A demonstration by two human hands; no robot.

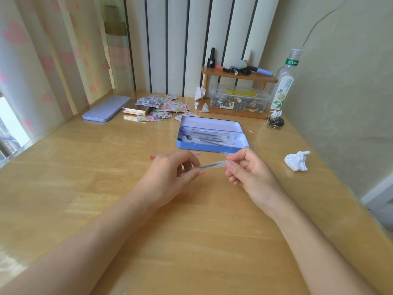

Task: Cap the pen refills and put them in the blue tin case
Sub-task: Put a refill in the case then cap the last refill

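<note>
One clear plastic pen refill with a dark ink core (pixel 209 166) spans the gap between both hands, held above the wooden table (pixel 191 241). The left hand (pixel 170 177) pinches its left end between curled fingers and thumb; the right hand (pixel 247 169) pinches its right end the same way. Just beyond them the open blue tin case (pixel 212 146) holds several refills (pixel 209 137). A red-tipped refill (pixel 157 156) lies on the table behind the left hand. A crumpled white tissue (pixel 297 161) sits to the right.
</note>
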